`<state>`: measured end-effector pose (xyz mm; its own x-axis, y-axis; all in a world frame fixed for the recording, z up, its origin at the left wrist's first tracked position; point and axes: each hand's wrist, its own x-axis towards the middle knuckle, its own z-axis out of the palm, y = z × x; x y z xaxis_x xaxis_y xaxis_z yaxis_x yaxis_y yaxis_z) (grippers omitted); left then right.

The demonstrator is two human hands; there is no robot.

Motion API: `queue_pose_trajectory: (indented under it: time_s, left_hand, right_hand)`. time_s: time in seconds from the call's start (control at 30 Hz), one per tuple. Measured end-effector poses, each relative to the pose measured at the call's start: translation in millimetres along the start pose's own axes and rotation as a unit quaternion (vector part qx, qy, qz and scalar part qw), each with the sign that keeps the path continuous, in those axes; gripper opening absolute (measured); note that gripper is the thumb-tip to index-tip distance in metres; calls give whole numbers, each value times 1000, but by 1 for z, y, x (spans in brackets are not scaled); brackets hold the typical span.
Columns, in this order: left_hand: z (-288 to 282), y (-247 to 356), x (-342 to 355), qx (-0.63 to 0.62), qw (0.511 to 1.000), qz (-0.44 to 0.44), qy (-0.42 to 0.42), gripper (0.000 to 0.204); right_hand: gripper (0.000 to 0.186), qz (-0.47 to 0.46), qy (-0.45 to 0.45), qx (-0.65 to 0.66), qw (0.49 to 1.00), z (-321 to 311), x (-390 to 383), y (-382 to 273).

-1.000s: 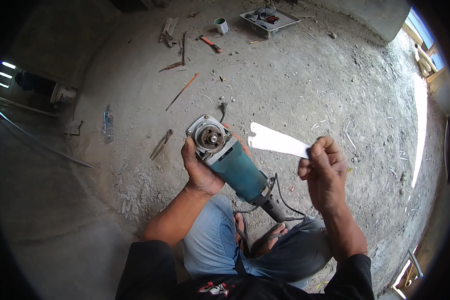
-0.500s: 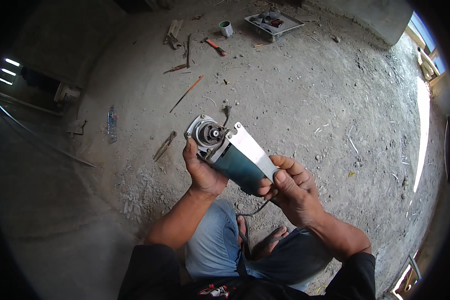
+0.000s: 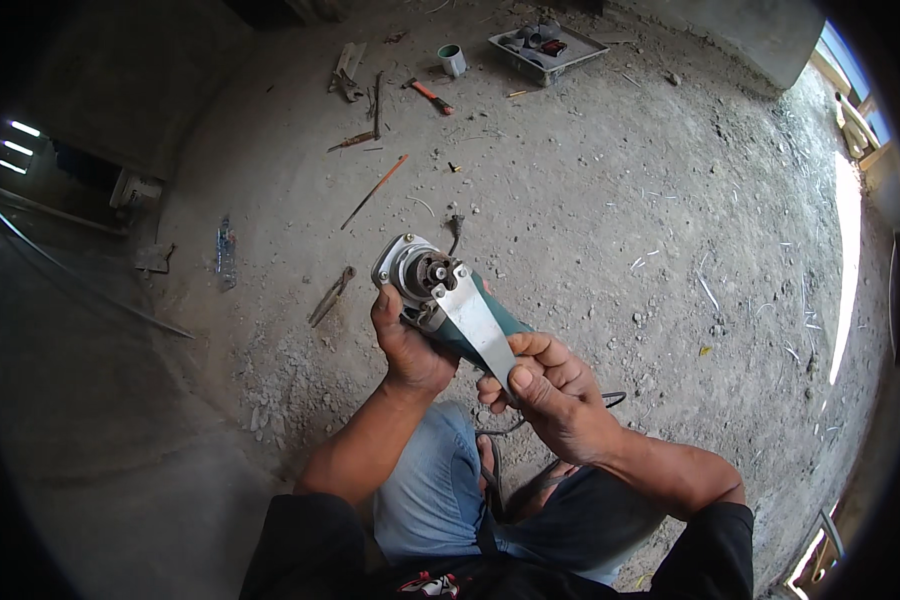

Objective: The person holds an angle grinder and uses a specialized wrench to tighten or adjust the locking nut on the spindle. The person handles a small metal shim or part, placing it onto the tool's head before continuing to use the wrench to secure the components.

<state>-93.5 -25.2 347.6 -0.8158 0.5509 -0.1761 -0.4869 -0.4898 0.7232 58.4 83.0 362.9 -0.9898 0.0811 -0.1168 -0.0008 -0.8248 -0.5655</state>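
Observation:
In my lap area I hold a green angle grinder (image 3: 505,312) with a silver gear head facing up, its spindle and flange bare of any disc. My left hand (image 3: 410,350) is wrapped round the grinder just below the head, thumb along the side. Between the thumb and fingers of my right hand (image 3: 560,400) is the narrow end of a flat metal pin spanner (image 3: 482,325). The spanner's forked end lies against the spindle flange (image 3: 434,271); whether its pins sit in the holes I cannot tell.
Pliers (image 3: 332,297), an orange-handled hammer (image 3: 429,97), a thin orange rod (image 3: 375,190) and a plastic bottle (image 3: 226,254) lie on the dusty concrete floor. Farther off are a white cup (image 3: 452,62) and a tray of parts (image 3: 548,58). A power plug (image 3: 456,222) lies beyond the grinder.
My right hand has moved left with the pin spanner, bringing its forked end from beside the grinder head onto the spindle flange. My left hand keeps its grip.

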Motion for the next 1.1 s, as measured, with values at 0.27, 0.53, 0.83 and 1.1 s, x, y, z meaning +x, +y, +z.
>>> queue_pose_trajectory:
  time_s: [0.27,0.53,0.83,1.1]
  left_hand:
    - [0,-1,0,14,1000,11,2,72]
    - [-6,-1,-1,39,998,27,-37,74]
    - [-15,-2,-1,57,994,58,-75,82]
    - [-16,-1,-1,82,989,61,-104,87]
  right_hand:
    - [29,19,-4,17,1000,3,5,3]
    - [29,25,5,3,1000,-2,6,6]
    - [30,-74,25,-110,991,-15,12,8]
    - [35,-85,36,-169,981,-16,12,7]
